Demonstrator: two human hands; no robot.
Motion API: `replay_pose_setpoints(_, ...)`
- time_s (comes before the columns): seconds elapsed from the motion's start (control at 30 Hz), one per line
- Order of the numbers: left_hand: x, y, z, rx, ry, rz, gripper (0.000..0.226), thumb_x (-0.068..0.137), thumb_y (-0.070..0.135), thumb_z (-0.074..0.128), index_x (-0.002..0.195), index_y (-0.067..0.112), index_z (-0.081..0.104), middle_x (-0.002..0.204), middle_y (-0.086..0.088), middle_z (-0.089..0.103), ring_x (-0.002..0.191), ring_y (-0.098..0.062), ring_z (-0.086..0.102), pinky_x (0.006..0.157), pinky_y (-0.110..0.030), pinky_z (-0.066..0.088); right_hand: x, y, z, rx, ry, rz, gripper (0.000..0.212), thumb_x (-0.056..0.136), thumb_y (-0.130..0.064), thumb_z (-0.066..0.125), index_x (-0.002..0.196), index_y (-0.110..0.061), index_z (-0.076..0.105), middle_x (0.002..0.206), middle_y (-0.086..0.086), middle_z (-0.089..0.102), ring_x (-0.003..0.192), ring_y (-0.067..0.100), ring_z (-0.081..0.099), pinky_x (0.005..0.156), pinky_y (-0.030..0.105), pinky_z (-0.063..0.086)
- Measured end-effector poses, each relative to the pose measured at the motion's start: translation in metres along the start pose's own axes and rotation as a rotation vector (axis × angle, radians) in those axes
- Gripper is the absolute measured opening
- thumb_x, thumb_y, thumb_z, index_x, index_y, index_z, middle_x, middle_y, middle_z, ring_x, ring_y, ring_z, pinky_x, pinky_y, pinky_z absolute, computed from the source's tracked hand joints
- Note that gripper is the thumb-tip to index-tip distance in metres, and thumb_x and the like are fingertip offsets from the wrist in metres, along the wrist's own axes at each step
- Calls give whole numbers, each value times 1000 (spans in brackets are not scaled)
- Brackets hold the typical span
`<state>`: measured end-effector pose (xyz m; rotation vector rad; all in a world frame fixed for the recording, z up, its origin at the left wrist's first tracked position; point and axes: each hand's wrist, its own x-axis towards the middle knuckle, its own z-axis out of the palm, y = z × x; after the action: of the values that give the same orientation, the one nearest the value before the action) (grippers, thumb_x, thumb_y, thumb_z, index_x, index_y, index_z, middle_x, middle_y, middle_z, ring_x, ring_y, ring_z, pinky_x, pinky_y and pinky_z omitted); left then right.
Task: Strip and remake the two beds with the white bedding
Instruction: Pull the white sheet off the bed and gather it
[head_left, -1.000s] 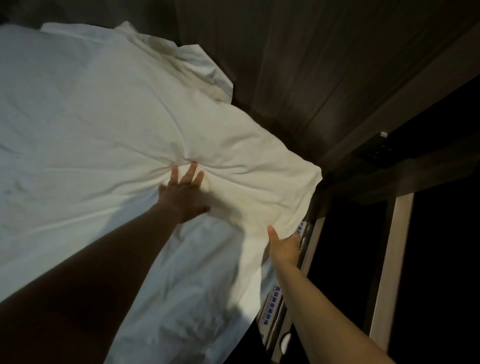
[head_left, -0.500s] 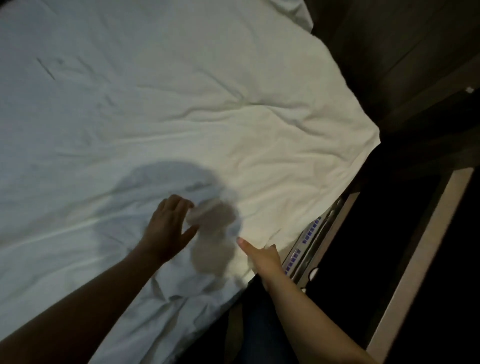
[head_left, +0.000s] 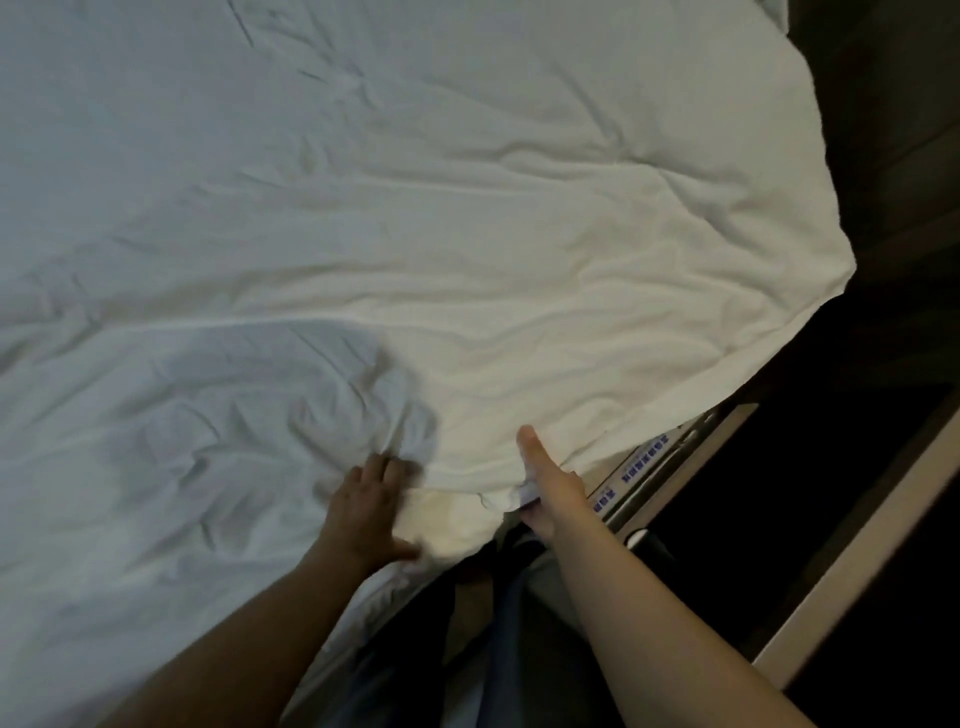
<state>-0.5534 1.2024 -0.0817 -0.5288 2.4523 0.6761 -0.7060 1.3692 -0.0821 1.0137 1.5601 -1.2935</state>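
"Well, from my screen I see the wrinkled white cotton sheet (head_left: 467, 208) spread over nearly the whole pale mattress with blue printed labels on its side (head_left: 641, 470). One loose corner of the sheet hangs past the right edge. What worries you?"

"Mostly the near edge. My right hand (head_left: 550, 486) pinches the hem there. The thumb is straight on top and the other fingers are hidden under the cloth, so I cannot tell how much fabric they have. If the hold is thin, I think a pull could slip it out."

"And the left hand (head_left: 371, 512)?"

"It lies on the sheet just beside the near edge, fingers mostly straight and pressing, holding nothing. It is a little blurred. If it presses while the right one pulls, I expect the folds between them will bunch more, not less."

"Anything else?"

"The labelled side is bare near my right hand, so the sheet perhaps sits too far toward the far edge. Also the loose corner could drop down beside the light wooden rail (head_left: 857, 561) and get dirty."
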Motion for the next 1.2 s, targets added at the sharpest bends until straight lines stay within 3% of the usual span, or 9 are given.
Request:
replay_pose_setpoints(0.1,3,7,3,-15,-24,-159,99,52,40,88,133,16,38,130,-10,38,110,-31,51,91,-39,45,-21,11,6,-67,-157,32,116,30,-50,95,131,-10,55,130,9,61,115,32,58,74,32,55)
replay_pose_setpoints(0.23,3,1,3,24,-66,-225,89,67,37,83,137,13,34,132,-12,42,112,-30,54,92,-36,43,-50,16,13,-428,-239,-237,32,60,-25,91,70,-6,67,72,3,74,73,19,70,58,19,48)
replay_pose_setpoints(0.33,-6,-17,3,77,-112,-277,56,80,37,72,125,13,50,127,-8,53,114,-26,55,93,-32,42,-51,12,25,-613,-41,-353,28,75,-24,82,75,-1,65,78,10,70,77,28,66,70,33,55)
replay_pose_setpoints(0.47,-21,-34,-6,-39,-128,-175,25,87,33,65,100,12,65,110,-6,63,107,-22,56,81,-24,37,-44,4,38,-459,-5,-175,43,91,-31,63,108,7,56,104,21,62,89,30,59,77,39,51)
replay_pose_setpoints(0.67,-60,-59,-24,-36,-329,-67,19,85,27,64,101,17,69,104,-1,65,98,-16,60,84,-25,45,-52,35,40,-295,-34,221,20,98,-23,52,96,-2,52,76,15,54,54,23,55,46,30,54)
replay_pose_setpoints(0.83,-56,-44,-28,-222,50,-129,45,72,58,68,77,13,60,83,-2,59,78,-19,56,67,-29,42,-69,8,43,-1104,-147,137,44,95,-48,44,86,-8,60,73,12,65,57,22,64,57,24,52)
replay_pose_setpoints(0.93,-38,-42,-34,-184,548,-156,49,77,55,54,102,13,61,105,-9,58,97,-29,56,81,-36,46,-65,-10,45,-1528,14,-495,36,88,-47,50,84,-13,61,80,6,63,73,22,61,63,26,44)
replay_pose_setpoints(1.03,-22,-51,-34,-159,198,-308,72,90,58,45,151,29,20,160,-7,7,144,-40,10,113,-56,22,-48,-18,57,-1485,24,-1150,42,89,-37,54,124,-14,55,128,15,51,119,34,47,91,38,42)
replay_pose_setpoints(1.2,-18,-54,-28,-249,-372,-337,71,96,52,41,153,31,4,160,-2,-13,147,-30,5,118,-40,11,-17,0,55,-1967,-270,-516,74,94,-41,49,150,-42,1,157,-5,-27,143,36,-22,109,67,15)
